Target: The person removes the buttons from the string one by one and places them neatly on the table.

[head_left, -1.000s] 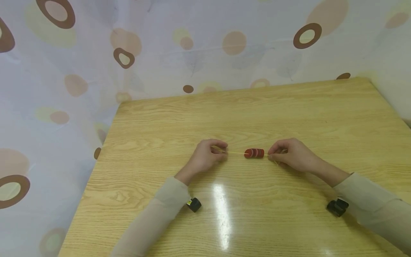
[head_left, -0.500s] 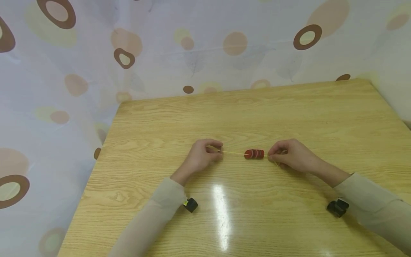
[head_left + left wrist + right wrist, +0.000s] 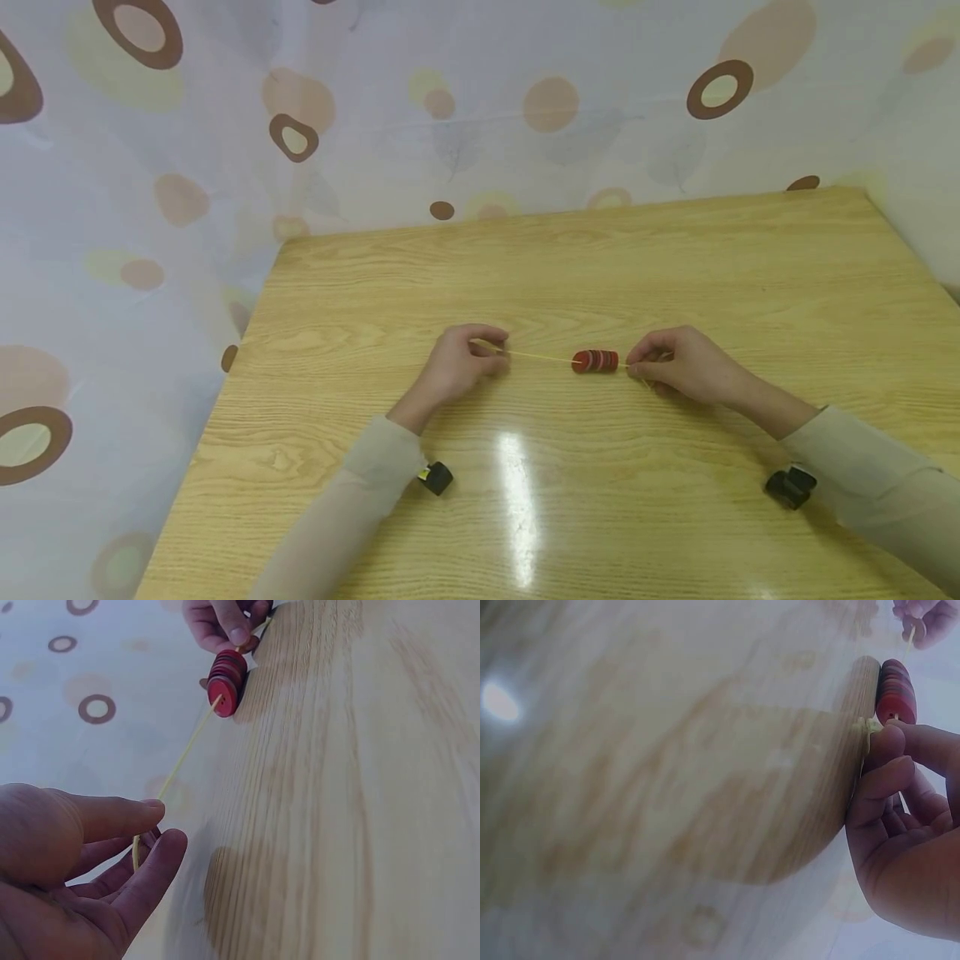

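Several red and dark buttons (image 3: 595, 361) form a tight stack on a yellow string (image 3: 542, 357). The stack lies sideways between the two hands, nearer the right one. My right hand (image 3: 686, 363) pinches the string between thumb and fingers right beside the stack; a knotted bit of string (image 3: 868, 727) pokes out past the fingertips. On the other side, my left hand (image 3: 467, 363) pinches a single reddish button (image 3: 915, 630) between thumb and finger, mostly covered by them in the left wrist view. The string runs straight from the stack into this hand, and a short tail of it shows behind the fingers.
The wooden table (image 3: 420, 275) extends under both hands, with a bright reflection on its front part. A patterned curtain (image 3: 480, 100) hangs behind its back edge and along the left side. Black wrist cameras (image 3: 791, 487) sit below the sleeves.
My left hand has moved left, away from the stack, and more string shows between them. The right hand and the stack stay almost in place.
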Tool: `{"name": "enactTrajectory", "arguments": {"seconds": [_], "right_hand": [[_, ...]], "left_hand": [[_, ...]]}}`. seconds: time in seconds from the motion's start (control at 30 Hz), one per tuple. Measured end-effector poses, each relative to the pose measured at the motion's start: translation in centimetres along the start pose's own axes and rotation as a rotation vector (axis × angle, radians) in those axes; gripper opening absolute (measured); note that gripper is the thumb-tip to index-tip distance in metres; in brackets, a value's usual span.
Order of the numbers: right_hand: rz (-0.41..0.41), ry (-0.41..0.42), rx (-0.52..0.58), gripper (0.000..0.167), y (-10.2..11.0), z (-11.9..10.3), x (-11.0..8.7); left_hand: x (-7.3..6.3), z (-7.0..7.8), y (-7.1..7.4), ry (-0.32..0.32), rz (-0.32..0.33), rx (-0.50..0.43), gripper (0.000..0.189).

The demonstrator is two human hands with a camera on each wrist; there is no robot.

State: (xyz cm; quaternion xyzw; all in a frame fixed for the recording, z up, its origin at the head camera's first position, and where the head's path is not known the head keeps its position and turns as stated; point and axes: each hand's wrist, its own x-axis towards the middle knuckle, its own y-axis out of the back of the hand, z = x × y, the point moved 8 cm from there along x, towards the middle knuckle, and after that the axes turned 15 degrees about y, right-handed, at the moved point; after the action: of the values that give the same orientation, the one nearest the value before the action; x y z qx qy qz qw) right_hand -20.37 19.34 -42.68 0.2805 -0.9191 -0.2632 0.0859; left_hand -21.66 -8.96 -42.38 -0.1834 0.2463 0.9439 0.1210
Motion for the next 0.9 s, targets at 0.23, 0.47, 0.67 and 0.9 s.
{"name": "enactTrajectory", "arguments": {"seconds": [0.23,0.47,0.67,0.9], "right_hand": [[0.002,0.005,-0.009,0.014,0.0,0.1,0.0],[0.002,0.004,-0.011,0.013,0.1,-0.1,0.0],[0.0,0.009,-0.005,0.012,0.2,-0.2,0.0],[0.002,-0.006,0.009,0.011,0.2,-0.2,0.0]], "left_hand": [[0.0,-0.4,0.7,0.0,0.014,0.01,0.035],[0.0,-0.6,1.4,0.002,0.048,-0.012,0.035],[-0.2,-0.7,2.0,0.003,0.064,-0.01,0.035],[-0.2,-0.9,2.5,-0.01,0.073,-0.018,0.033]]}}
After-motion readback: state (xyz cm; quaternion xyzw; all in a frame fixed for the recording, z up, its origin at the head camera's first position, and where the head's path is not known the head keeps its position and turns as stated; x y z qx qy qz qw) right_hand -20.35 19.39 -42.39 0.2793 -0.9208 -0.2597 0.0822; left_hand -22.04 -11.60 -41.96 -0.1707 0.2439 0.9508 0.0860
